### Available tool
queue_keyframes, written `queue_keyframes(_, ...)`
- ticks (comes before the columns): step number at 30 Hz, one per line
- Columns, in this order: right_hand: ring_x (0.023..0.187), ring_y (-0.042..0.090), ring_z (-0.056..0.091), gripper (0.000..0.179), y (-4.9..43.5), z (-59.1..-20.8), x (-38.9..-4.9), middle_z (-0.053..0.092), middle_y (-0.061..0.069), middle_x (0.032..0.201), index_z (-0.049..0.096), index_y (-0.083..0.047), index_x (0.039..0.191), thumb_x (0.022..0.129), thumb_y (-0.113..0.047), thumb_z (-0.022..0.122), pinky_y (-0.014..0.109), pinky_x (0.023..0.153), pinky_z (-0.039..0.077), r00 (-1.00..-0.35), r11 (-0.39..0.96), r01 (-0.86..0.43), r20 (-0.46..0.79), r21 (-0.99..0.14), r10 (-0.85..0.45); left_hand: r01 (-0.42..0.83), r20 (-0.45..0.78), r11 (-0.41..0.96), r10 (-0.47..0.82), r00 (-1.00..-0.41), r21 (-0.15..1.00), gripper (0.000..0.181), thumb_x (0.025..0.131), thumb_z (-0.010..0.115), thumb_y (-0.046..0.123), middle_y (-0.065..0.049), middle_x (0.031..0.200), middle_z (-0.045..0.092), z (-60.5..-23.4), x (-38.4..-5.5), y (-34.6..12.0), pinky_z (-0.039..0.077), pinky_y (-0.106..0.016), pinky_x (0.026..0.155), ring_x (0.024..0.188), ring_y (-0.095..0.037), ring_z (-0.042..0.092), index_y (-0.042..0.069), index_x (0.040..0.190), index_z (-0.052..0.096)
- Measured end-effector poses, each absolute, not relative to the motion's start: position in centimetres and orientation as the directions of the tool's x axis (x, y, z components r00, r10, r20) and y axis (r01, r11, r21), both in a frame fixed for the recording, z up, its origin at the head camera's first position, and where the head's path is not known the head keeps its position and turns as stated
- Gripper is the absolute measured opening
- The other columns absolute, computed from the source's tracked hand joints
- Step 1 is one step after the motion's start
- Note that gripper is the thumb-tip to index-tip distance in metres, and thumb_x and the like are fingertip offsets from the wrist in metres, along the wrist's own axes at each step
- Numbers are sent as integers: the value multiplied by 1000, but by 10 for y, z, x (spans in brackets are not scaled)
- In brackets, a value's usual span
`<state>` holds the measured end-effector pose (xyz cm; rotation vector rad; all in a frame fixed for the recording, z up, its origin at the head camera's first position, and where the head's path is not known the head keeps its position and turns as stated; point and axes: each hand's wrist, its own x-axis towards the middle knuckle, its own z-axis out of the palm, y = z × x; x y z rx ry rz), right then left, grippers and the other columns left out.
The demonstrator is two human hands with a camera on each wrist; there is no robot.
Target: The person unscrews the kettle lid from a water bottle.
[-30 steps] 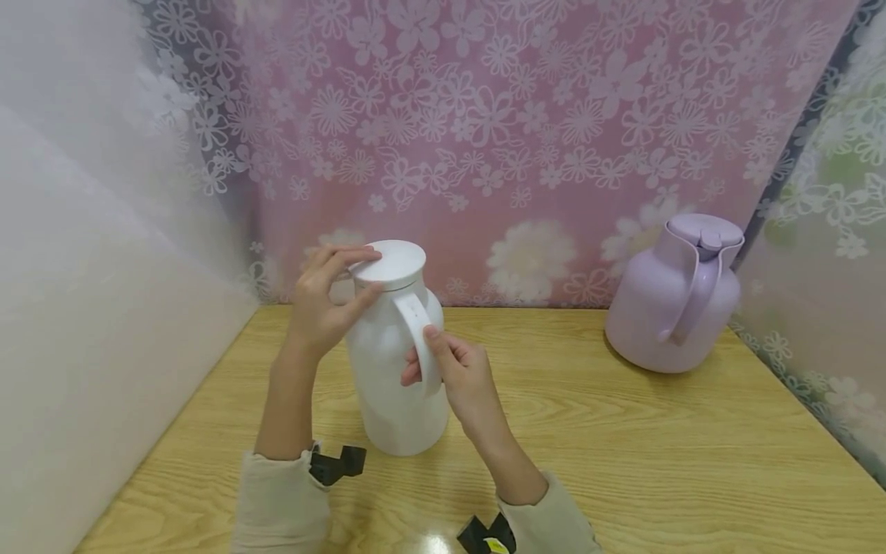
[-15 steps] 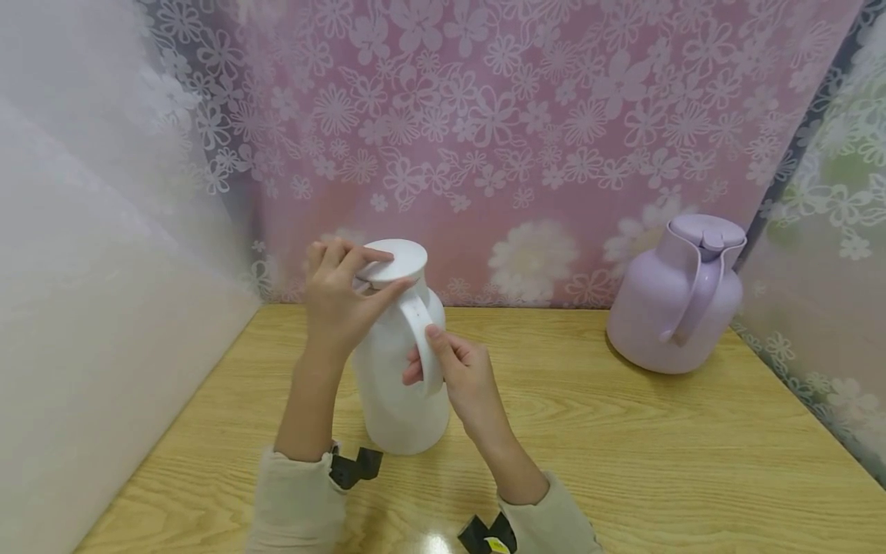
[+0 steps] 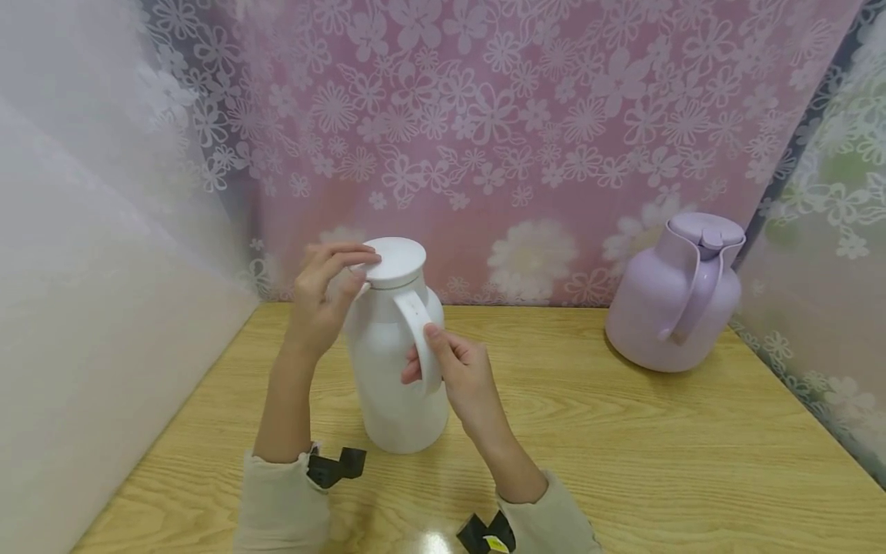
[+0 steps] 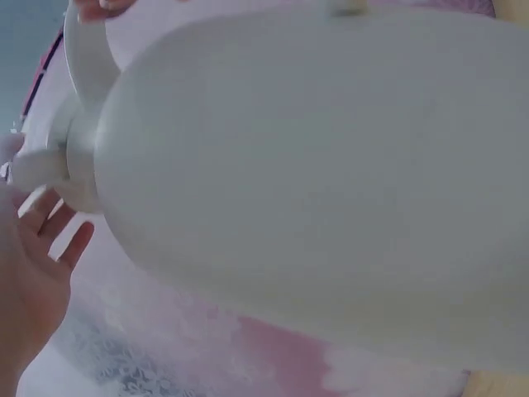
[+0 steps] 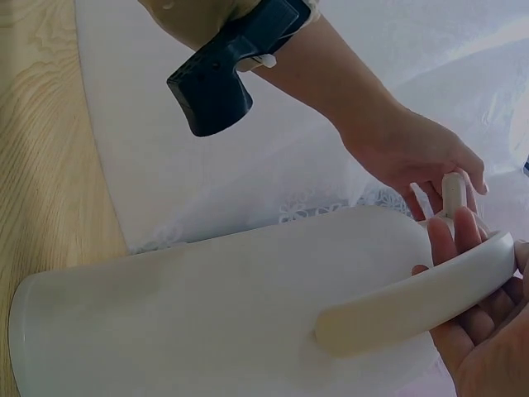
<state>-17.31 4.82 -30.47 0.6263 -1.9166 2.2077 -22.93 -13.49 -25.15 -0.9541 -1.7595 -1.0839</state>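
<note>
A white thermos jug [image 3: 396, 377] stands upright, its round white lid [image 3: 396, 258] on top. My left hand [image 3: 314, 304] is at the lid's left side, by the spout. Its fingers reach over the lid's edge with the tips on the top, and the thumb is bent away near the rim. In the right wrist view, the left hand [image 5: 413, 153] hangs loosely around the spout. My right hand [image 3: 464, 369] grips the jug's curved handle [image 3: 418, 331], thumb on the outside and fingers through the loop, seen closely in the right wrist view at the handle [image 5: 413, 294].
A lilac thermos jug [image 3: 671, 308] stands at the back right, lid on and handle toward me. The wood-grain table [image 3: 595, 454] meets a pink floral curtain [image 3: 526, 154] behind and a pale sheet [image 3: 104, 269] on the left.
My left hand swung right, thumb along the lid's front edge, then came back left and drew its thumb off the front. The right hand and the jug stayed in place.
</note>
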Motion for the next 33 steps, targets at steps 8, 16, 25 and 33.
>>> queue_keyframes(8, 63, 30, 64, 47, 48, -305, -173, 63, 16, 65, 64, 5, 80, 94, -37, 49, 39, 74, 49, -897, -168, -388, 413, -906, -156, 895, 854, 99, 269, -446, 436, 43, 81, 40, 11, -23, 123, 53, -256, -225, -147, 24, -45, 103, 124, -33, 38, -12, 113, 56)
queue_keyframes(16, 64, 29, 64, 48, 48, -304, -173, 64, 15, 65, 65, 4, 80, 93, -40, 50, 38, 75, 49, -906, -161, -374, 397, -913, -148, 917, 873, 75, 283, -397, 392, 46, 87, 46, 27, -17, 126, 52, -263, -236, -150, 25, -47, 102, 123, -32, 38, -7, 116, 58)
queue_keyframes(25, 64, 29, 64, 45, 47, -304, -172, 63, 16, 65, 64, 5, 80, 95, -35, 49, 39, 75, 49, -902, -163, -381, 405, -910, -150, 921, 888, 174, 252, -384, 349, 55, 89, 50, 44, -15, 123, 54, -262, -234, -145, 26, -46, 101, 119, -30, 42, -5, 113, 60)
queue_keyframes(33, 63, 29, 64, 46, 48, -304, -174, 63, 15, 65, 65, 5, 80, 95, -35, 48, 39, 72, 50, -895, -169, -394, 419, -903, -152, 883, 912, 395, 207, -354, 253, 44, 84, 61, 39, -10, 116, 57, -261, -228, -133, 31, -42, 91, 109, -27, 43, 4, 110, 64)
